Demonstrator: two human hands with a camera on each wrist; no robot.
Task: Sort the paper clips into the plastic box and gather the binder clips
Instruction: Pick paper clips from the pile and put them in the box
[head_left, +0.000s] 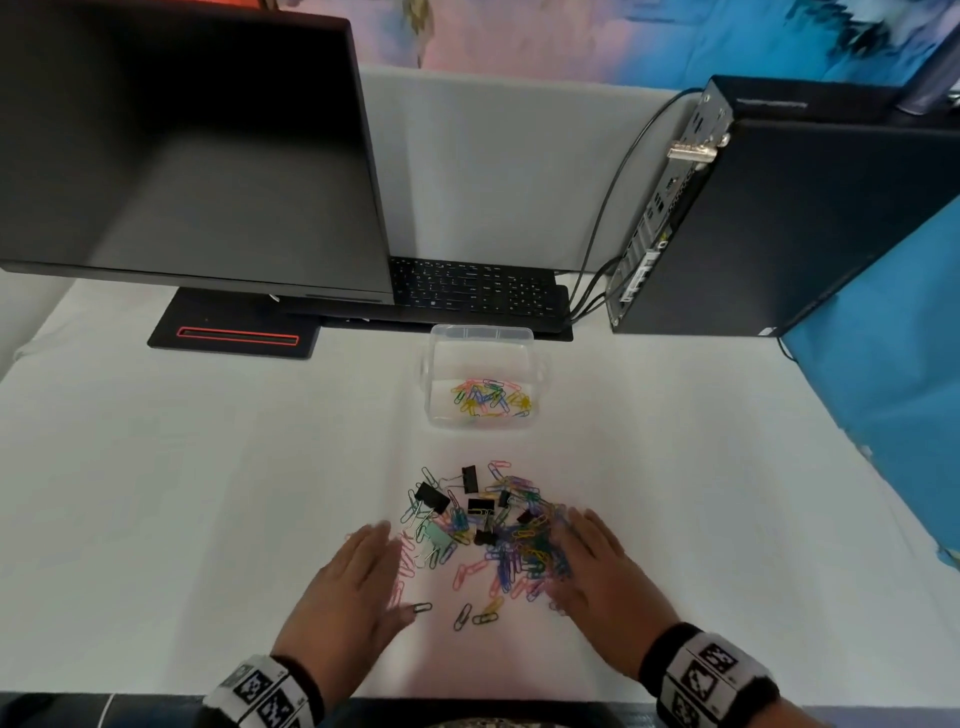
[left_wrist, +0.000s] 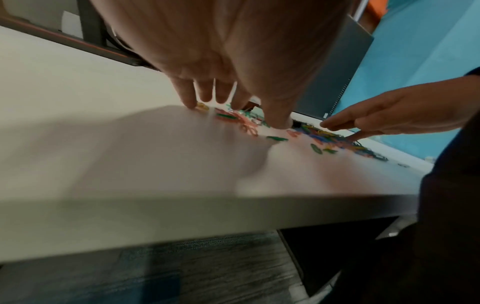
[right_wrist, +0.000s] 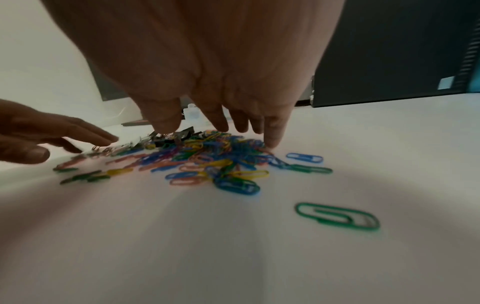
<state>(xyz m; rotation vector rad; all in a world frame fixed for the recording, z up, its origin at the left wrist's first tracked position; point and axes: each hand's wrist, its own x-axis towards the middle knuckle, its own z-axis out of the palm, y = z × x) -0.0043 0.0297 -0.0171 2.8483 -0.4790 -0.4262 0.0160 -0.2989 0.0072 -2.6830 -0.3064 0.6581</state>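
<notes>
- Table (head_left: 208, 467): mixed pile near front edge, w/ plastic box (head_left: 483, 343) just beyond it, likely for short drops.
- Left hand (head_left: 353, 577), right hand (head_left: 597, 566): flat, fingers straight, flanking pile; holding nothing, prob. corralling.
- Binder clips (head_left: 431, 497): approx. 6 black, in pile.
- Paper clips (head_left: 524, 551): dozens loose; some already in box.

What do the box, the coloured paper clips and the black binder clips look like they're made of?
Plastic box: clear, slightly frosted plastic; the table and the clips inside show through its walls.
Paper clips: probably wire with a smooth coloured coating, going by the thin bent loops in solid green, blue, yellow and pink.
Binder clips: likely black-painted sheet metal with bare wire handles, though blur leaves this open.
</notes>
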